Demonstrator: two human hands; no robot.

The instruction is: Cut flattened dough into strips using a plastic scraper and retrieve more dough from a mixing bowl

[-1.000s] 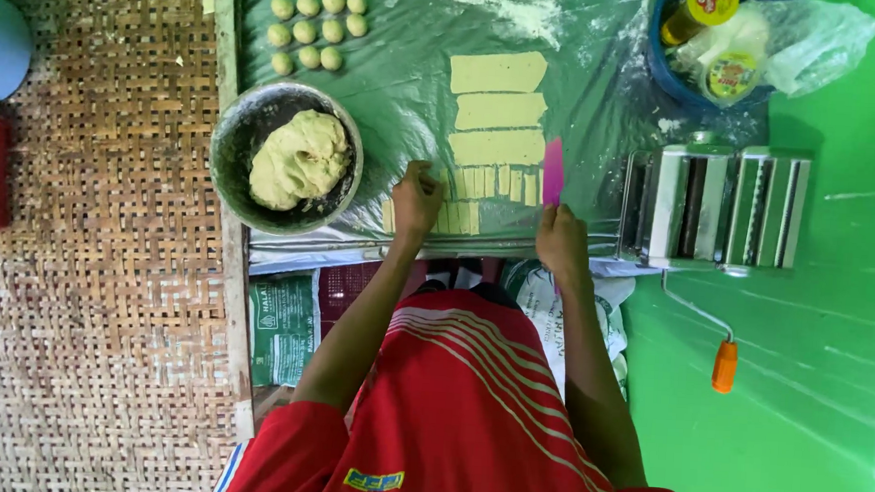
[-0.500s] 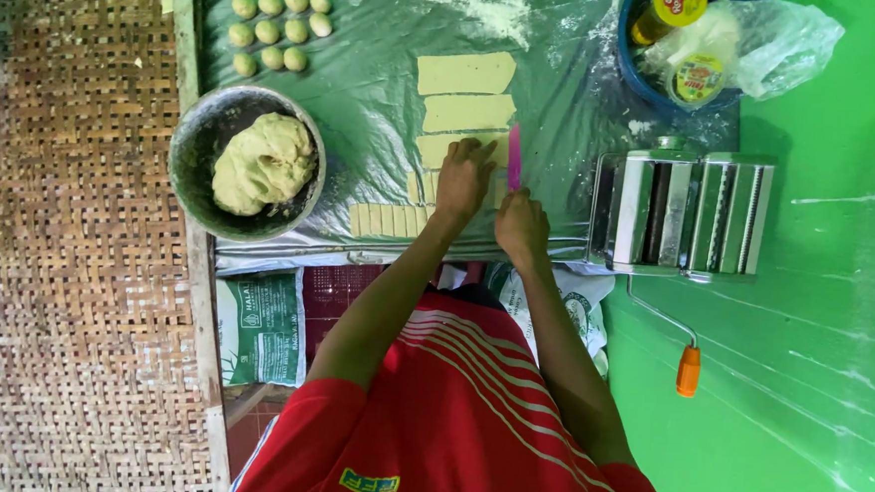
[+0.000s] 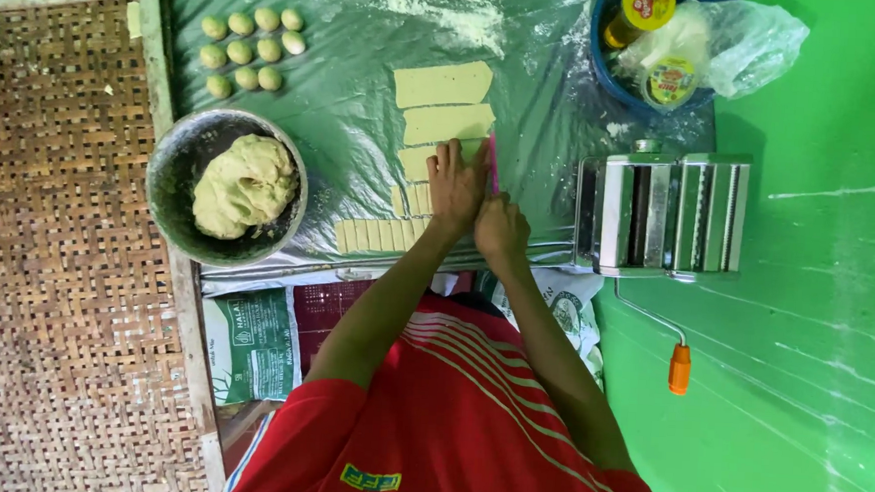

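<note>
Head view shows the left hand (image 3: 456, 185) pressed flat, fingers spread, on a dough sheet (image 3: 420, 161) at mid-frame, while the right hand (image 3: 500, 229) is closed around a pink cutter (image 3: 492, 165) set against that sheet's right edge. Cut strips (image 3: 378, 235) already lie in a row just left of the wrists. Two whole sheets (image 3: 444, 84) wait above, uncut. Dough balls (image 3: 248, 46) sit upper left, and a big lump fills the metal bowl (image 3: 177, 167). By my reckoning, plenty remains.

nine dough balls (image 3: 248, 48), one bowl (image 3: 177, 167), one pasta machine (image 3: 664, 216), two hands (image 3: 458, 182)
</note>
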